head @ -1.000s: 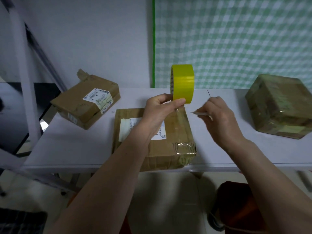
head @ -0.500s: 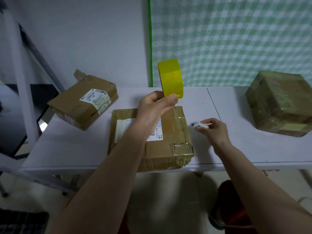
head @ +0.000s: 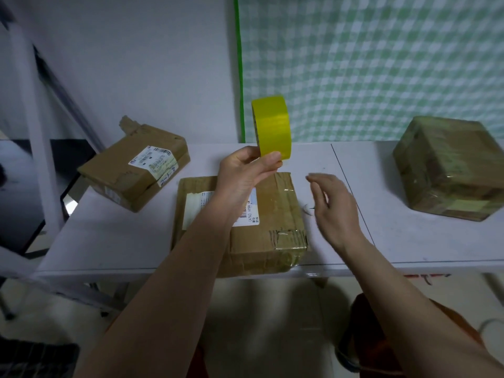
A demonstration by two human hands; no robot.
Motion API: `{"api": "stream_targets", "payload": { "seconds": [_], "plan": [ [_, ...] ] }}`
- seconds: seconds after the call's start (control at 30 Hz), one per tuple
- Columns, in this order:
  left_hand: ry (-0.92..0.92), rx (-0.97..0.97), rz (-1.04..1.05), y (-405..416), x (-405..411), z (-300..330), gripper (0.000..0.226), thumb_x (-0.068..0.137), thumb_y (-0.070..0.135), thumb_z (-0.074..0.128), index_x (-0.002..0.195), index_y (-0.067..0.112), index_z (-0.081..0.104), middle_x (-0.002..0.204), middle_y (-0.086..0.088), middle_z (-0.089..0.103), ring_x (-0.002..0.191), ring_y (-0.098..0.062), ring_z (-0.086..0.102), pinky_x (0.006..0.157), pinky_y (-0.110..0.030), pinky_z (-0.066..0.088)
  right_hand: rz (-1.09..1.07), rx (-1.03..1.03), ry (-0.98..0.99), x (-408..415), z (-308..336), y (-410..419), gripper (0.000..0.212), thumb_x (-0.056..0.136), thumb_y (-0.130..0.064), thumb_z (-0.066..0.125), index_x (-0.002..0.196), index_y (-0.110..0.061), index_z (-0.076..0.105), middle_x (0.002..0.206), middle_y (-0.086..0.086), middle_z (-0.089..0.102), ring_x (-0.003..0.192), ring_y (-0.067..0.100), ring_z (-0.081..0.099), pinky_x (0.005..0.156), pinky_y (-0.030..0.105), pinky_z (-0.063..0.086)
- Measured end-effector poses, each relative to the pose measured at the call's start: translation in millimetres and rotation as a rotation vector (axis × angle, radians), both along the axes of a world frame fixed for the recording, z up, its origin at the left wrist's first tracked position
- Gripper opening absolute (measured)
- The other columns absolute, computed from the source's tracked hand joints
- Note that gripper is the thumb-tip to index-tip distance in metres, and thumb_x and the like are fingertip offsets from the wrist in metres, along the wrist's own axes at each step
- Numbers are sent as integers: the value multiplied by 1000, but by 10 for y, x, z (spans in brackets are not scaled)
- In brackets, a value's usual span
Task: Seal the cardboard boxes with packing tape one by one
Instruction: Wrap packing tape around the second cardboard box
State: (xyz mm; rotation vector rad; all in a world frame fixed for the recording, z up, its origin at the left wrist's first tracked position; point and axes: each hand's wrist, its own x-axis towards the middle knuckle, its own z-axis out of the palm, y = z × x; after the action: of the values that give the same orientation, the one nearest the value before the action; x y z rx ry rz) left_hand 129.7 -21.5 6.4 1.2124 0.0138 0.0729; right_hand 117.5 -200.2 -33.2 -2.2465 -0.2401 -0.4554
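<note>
My left hand (head: 246,173) pinches the lower edge of a yellow tape roll (head: 272,126) and holds it upright above the middle cardboard box (head: 275,222). That box lies at the table's front edge with a white label and clear tape across its right end. My right hand (head: 331,205) hovers just right of the box with relaxed fingers and holds nothing. A small white cutter (head: 308,208) lies on the table beside that hand. A flat labelled box (head: 136,165) sits at the left, and a fully taped box (head: 450,167) at the right.
The white table (head: 109,236) runs along a pale wall, with a green checked curtain (head: 381,64) behind its right half. A white metal frame (head: 35,132) stands at the left. Below the table's front edge sits a dark red stool (head: 368,323).
My right hand has set the small white cutter down beside the middle box and lifted off it, empty. The tape roll has stayed raised in my left hand.
</note>
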Motion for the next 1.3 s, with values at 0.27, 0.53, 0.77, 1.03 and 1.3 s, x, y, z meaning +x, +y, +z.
{"api": "stream_targets", "payload": {
  "seconds": [0.27,0.53,0.77,1.03,1.3],
  "plan": [
    [3,278,229,162,-431,139,17,70,24,83,82,16,75,87,-9,75,89,-32,70,86,-47,56,318,-747,162,-547,214,435,101,74,-74,-3,151,-9,6,159,8,-1,147,18,-4,119,31,-4],
    [49,111,403,753,-884,90,25,72,26,81,91,13,74,91,-12,74,85,-31,72,78,-44,57,305,-219,244,-539,272,437,78,88,-63,24,146,-11,22,154,5,24,142,18,19,107,18,15],
    [103,-66,474,777,-1168,-65,29,75,17,79,97,0,70,98,-19,72,94,-34,69,87,-48,55,11,350,617,-579,165,468,42,95,-41,43,125,-12,47,131,9,55,110,24,57,96,42,46],
    [29,-78,398,444,-919,213,20,77,13,77,93,3,71,94,-18,73,88,-31,71,79,-41,57,-71,506,454,-462,467,176,13,93,-21,51,103,-17,57,97,2,64,85,17,61,71,32,50],
    [-9,27,226,-680,-165,463,15,73,14,81,84,8,73,95,-24,71,96,-40,67,92,-56,51,-329,648,325,-114,606,-879,17,92,-11,47,91,-10,64,81,3,63,79,22,59,70,33,46]
  ]
}}
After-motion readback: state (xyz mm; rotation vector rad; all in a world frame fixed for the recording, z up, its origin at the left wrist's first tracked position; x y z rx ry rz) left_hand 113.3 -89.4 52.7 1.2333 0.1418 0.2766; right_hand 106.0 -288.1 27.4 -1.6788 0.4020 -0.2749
